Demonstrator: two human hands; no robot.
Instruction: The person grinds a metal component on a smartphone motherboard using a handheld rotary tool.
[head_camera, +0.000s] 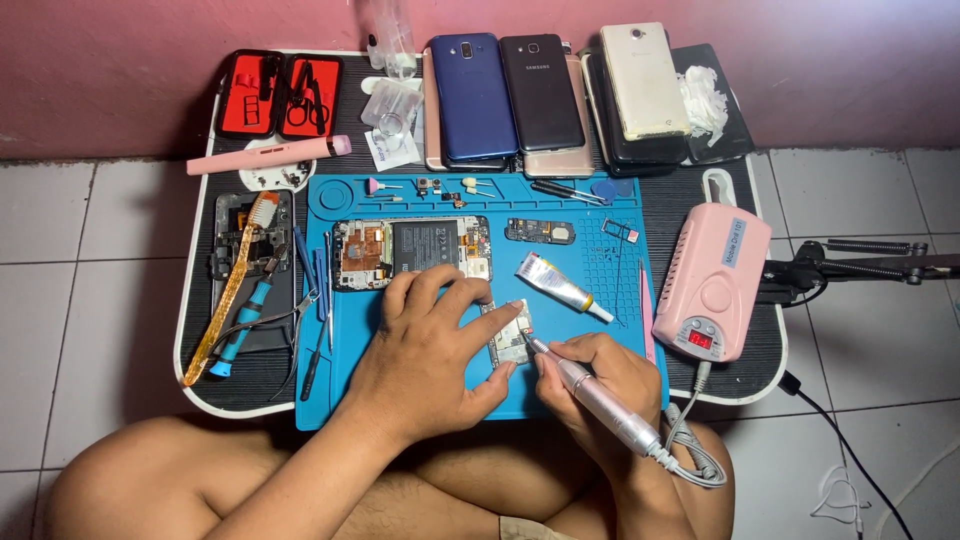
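At the far left of the desk (200, 380), a toothbrush (232, 290) is lying slantwise across a dark phone frame (252, 270), with blue-handled cutters (245, 320) beside it. Behind them, a red tool case (280, 95) is sitting open and a pink pen-shaped tool (268, 155) is lying in front of it. The blue work mat (350, 400) is covering the middle of the desk, and an opened phone (410, 252) with its battery showing is resting on the mat's upper left.

The left hand (430, 360) is spreading its fingers flat, with forefinger and thumb pressing down on either end of a small circuit board (510, 335) near the mat's front centre. The right hand (600, 385) is closing around a pink rotary handpiece (595, 395), gripping it like a pen, its tip touching the board's right edge.

Just beyond the board, a glue tube (560, 285) is lying on the mat. A row of phones (540, 95) is lining the back edge. At the right, a pink control box (712, 280) is standing on the desk, its cord (690, 455) trailing toward the handpiece.
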